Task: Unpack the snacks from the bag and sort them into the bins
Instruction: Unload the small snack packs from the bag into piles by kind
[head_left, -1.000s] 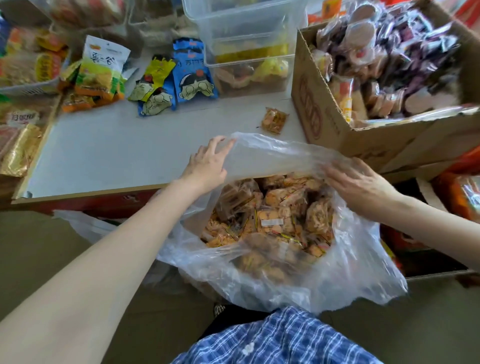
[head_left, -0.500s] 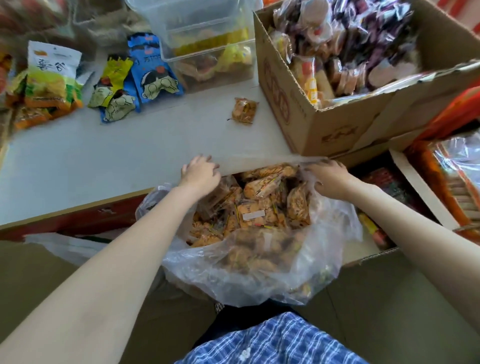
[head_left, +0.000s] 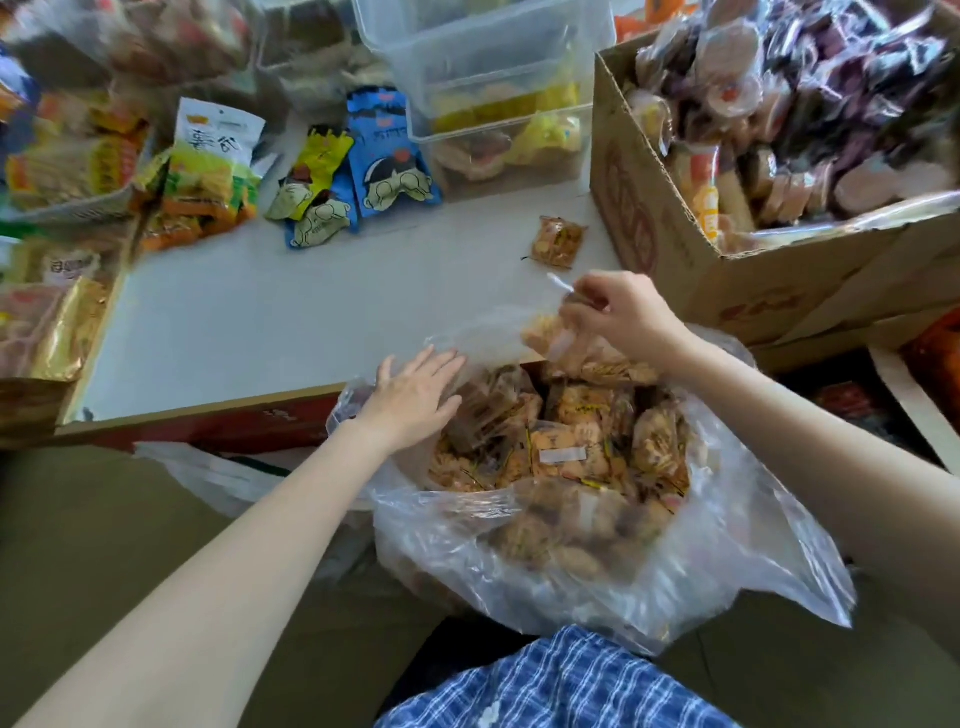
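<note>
White table (head_left: 291, 317) ahead, my left hand (head_left: 415, 389) lies flat-fingered on the bag (head_left: 571, 545) rim while my right hand (head_left: 618, 312) pinches blurred snack packets (head_left: 550, 338) above it.

— What is carried by the surface (head_left: 249, 332)?
— A cardboard box (head_left: 727, 270) is set at its right end, stacked clear bins (head_left: 498, 104) at the back. Blue packets (head_left: 384, 156), a yellow packet (head_left: 311, 171) and a white-green pouch (head_left: 218, 150) are laid alongside.
— And nearer?
— One small orange packet (head_left: 557, 242) is left just beside the box.
</note>
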